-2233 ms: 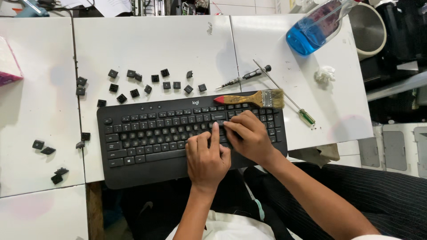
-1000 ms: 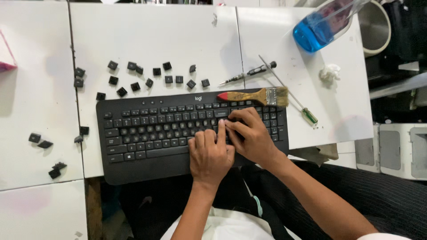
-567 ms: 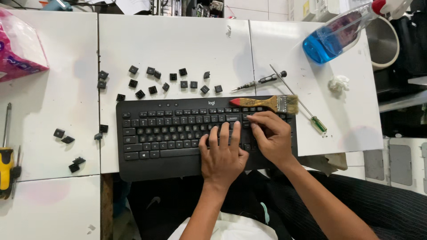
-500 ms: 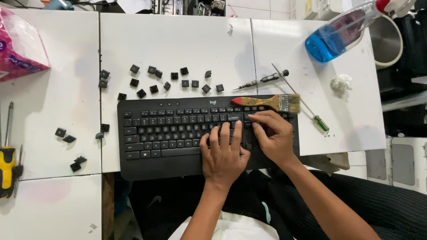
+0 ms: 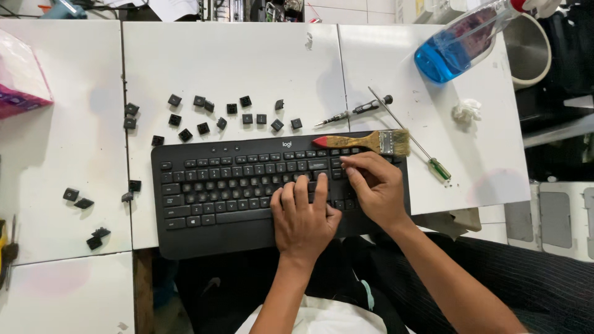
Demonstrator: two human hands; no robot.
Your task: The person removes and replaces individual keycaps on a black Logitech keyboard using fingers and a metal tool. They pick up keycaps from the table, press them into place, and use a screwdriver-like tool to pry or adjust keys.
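A black keyboard (image 5: 223, 192) lies at the near edge of the white table (image 5: 247, 68). My left hand (image 5: 303, 216) rests flat on its right-middle keys, fingers spread and pointing away from me. My right hand (image 5: 374, 188) sits beside it over the keys right of the main block, fingertips curled down onto them; whether it pinches a key cannot be told. A paintbrush (image 5: 365, 141) with a red and wooden handle lies across the keyboard's top right edge, just beyond my right fingers.
Several loose black keycaps (image 5: 213, 117) lie scattered behind the keyboard, with more keycaps (image 5: 80, 201) at its left. Two screwdrivers (image 5: 352, 112) (image 5: 411, 139), a crumpled tissue (image 5: 466, 111), a blue spray bottle (image 5: 461, 43) and a pink box (image 5: 21, 77) lie around.
The view has shifted, so everything sits lower and further right. Both hands stay on the keyboard's right half with only small finger movements.
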